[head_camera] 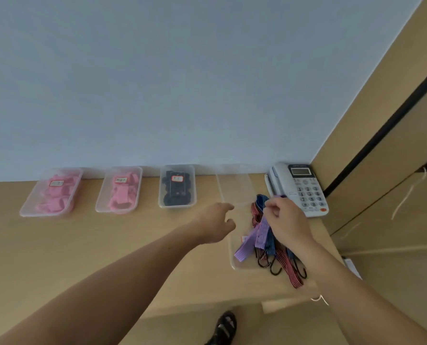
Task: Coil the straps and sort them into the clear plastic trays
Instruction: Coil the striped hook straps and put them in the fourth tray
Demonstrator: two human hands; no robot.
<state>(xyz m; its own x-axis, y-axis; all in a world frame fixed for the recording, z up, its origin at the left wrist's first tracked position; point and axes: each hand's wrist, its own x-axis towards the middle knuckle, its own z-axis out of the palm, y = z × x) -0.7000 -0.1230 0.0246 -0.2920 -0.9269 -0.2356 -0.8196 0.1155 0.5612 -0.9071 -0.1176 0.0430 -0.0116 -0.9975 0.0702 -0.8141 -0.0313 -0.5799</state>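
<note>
The right hand [285,220] pinches the lilac flat woven strap [261,232], which lies in the clear plastic tray [232,252]. The left hand [216,224], loosely open and empty, should catch the free end for tight coiling.

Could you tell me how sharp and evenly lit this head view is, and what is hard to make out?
Head view: soft, even light with faint shadows; the wide-angle lens slants the wall; the left hand and the right hand, pinching a purple strap, are slightly blurred; the tray labels are unreadable; the empty clear tray barely shows against the table.
</note>
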